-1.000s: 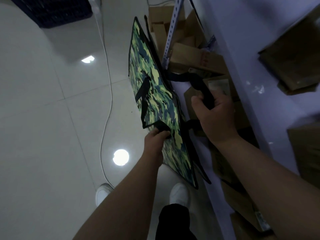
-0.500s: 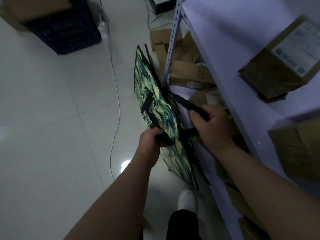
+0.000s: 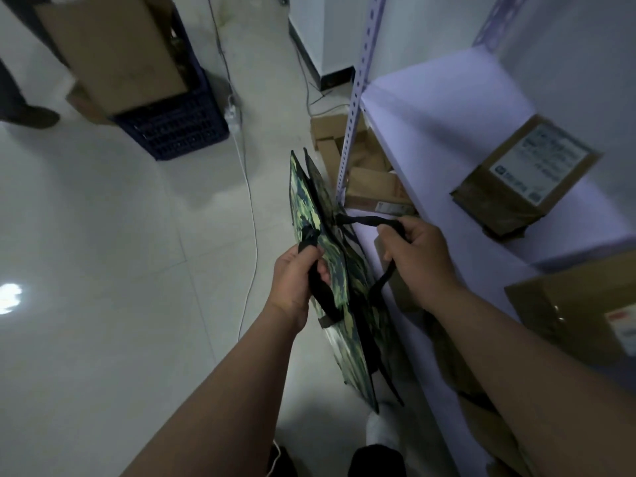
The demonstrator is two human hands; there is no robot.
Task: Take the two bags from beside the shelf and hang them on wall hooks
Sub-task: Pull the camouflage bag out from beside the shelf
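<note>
Two flat camouflage bags hang side by side beside the shelf (image 3: 444,108). My left hand (image 3: 296,280) grips the black strap of the nearer camouflage bag (image 3: 306,208). My right hand (image 3: 420,259) holds the black strap of the second camouflage bag (image 3: 368,304), which lies against the shelf side and is mostly hidden behind the first. No wall hooks are in view.
Cardboard boxes (image 3: 523,173) sit on the shelf, and more boxes (image 3: 375,184) lie under it by the metal post (image 3: 354,111). A dark plastic crate (image 3: 175,125) holding a large carton stands at the back left. A white cable (image 3: 251,215) runs across the tiled floor. Another person's shoe (image 3: 34,117) shows far left.
Both hands have lifted the bags higher by their straps. My view has tilted up, bringing the crate, the carton and more of the shelf top into sight.
</note>
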